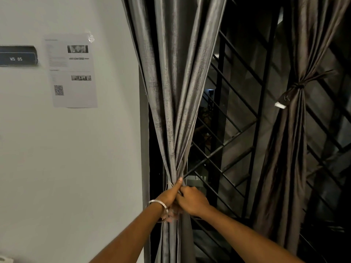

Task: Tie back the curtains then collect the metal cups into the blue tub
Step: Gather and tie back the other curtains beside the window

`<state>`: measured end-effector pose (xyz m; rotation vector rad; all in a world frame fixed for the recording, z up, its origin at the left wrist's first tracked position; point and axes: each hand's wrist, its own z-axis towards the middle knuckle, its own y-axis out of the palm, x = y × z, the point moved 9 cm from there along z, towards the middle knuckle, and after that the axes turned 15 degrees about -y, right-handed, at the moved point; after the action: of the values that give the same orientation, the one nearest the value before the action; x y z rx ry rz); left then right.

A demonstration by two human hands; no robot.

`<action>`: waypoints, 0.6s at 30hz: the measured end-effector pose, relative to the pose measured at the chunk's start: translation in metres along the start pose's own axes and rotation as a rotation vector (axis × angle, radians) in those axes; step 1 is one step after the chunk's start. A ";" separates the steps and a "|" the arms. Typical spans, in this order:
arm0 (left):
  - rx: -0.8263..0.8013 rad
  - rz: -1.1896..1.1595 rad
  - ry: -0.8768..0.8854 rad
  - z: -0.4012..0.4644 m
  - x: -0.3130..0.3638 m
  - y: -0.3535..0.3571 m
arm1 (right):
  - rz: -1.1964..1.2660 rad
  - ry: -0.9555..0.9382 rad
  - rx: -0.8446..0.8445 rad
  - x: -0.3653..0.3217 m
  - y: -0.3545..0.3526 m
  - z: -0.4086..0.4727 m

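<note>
Grey curtain (pixel 176 92): sheeny, pleated fabric, centre of frame, gathered to a narrow waist at lower centre.
Left hand (pixel 169 196): grips the gathered waist, thumb pointing up along the folds; a metal bangle (pixel 157 204) at the wrist.
Right hand (pixel 191 200): fingers curled round the same bunch, touching the left hand.
Second curtain (pixel 296 92): brown, right of frame, already knotted.
Window grille (pixel 233 103): dark diagonal bars between the curtains.
Wall (pixel 76 158): white, left; taped paper sheet (pixel 71 71) and a "WS 05" sign (pixel 18 56) upper left.
</note>
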<state>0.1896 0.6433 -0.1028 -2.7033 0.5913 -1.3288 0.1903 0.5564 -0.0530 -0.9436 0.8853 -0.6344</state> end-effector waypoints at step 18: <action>-0.166 -0.698 0.008 0.029 0.018 0.009 | 0.627 0.253 -0.100 -0.005 0.017 -0.010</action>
<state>0.2192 0.6255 -0.1096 -3.1888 -0.3042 -1.4493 0.1803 0.5643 -0.0695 -0.6250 1.3720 -0.1681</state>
